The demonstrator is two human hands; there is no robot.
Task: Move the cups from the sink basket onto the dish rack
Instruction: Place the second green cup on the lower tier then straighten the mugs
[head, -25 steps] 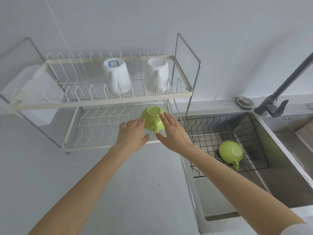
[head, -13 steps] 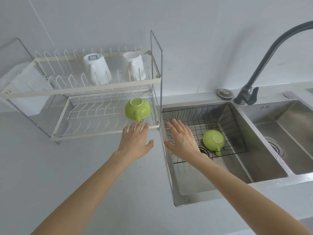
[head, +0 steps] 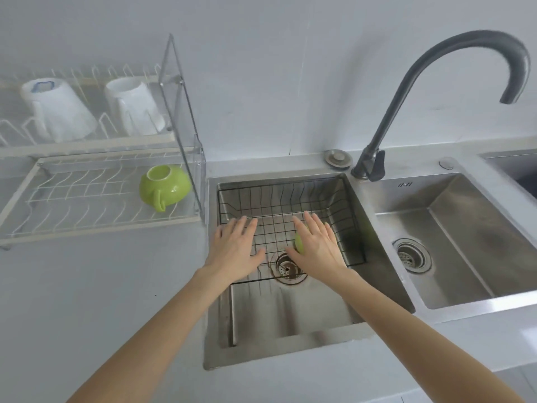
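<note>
A green cup (head: 164,186) lies upside down on the lower tier of the white dish rack (head: 96,225), at its right end. Two white cups (head: 58,110) (head: 135,106) stand inverted on the upper tier. In the black wire sink basket (head: 345,205) a second green cup (head: 298,243) is almost wholly hidden under my right hand (head: 316,245), whose fingers are spread and straight over it. My left hand (head: 236,247) hovers flat over the basket's left edge with nothing in it.
The basket sits in the left steel sink bowl (head: 290,315), above a drain (head: 287,267). A dark curved faucet (head: 436,82) rises behind, between this bowl and the right bowl (head: 465,228). White counter (head: 87,286) spreads to the left.
Both hands left the green cup on the rack's lower tier and moved right, over the sink basket. My right hand now covers the second green cup. The view has swung right.
</note>
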